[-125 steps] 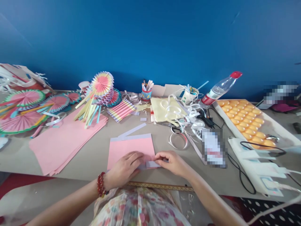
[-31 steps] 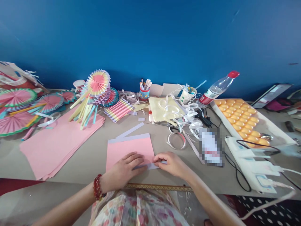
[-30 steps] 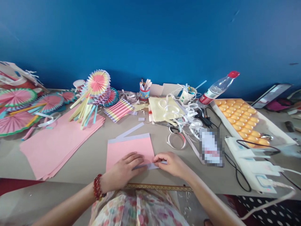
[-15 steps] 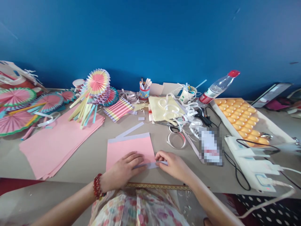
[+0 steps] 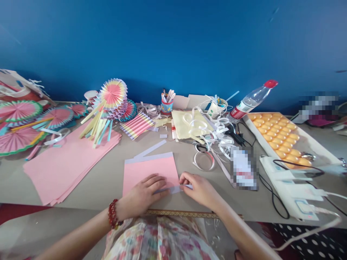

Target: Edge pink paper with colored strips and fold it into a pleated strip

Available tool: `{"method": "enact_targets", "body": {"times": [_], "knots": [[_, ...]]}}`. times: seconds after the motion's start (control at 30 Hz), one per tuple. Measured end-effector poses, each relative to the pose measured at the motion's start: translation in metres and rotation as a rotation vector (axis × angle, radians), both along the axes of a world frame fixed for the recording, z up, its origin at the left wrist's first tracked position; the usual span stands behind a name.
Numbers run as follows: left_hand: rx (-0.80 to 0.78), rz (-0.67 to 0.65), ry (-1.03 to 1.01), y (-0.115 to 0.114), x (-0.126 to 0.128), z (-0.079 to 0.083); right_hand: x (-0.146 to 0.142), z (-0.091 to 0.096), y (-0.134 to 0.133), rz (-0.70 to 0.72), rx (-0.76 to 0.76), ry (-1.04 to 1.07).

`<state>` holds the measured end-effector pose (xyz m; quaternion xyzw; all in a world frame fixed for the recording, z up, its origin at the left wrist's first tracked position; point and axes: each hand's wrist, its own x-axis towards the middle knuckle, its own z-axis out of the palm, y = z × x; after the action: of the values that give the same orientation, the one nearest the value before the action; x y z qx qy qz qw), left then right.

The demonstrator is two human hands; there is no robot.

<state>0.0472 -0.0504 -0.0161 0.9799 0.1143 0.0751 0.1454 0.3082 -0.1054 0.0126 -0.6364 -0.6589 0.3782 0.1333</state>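
A pink sheet of paper lies on the table in front of me, with a lavender band along its far edge. Flat on its near part rests my left hand, fingers stretched out and pressing down. A lavender paper strip runs along the sheet's near edge, partly under my left fingers. At the sheet's near right corner, my right hand pinches the strip's right end between thumb and fingers. Another lavender strip lies loose just beyond the sheet.
Pink sheets are stacked at left, beside folded paper fans. A pleated paper piece, a pen cup and tangled white strips lie farther back. To the right are a bottle, a tray and a power strip.
Both hands keep almost the same place and grip. The view has shifted very slightly; nothing else has visibly moved.
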Motion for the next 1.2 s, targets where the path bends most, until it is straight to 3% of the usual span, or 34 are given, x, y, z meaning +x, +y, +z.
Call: {"method": "enact_targets", "body": {"times": [1.2], "knots": [[0.024,0.013,-0.004,-0.0018,0.0006,0.0017,-0.0024,-0.0026,-0.0002,-0.002,0.005,-0.044]]}}
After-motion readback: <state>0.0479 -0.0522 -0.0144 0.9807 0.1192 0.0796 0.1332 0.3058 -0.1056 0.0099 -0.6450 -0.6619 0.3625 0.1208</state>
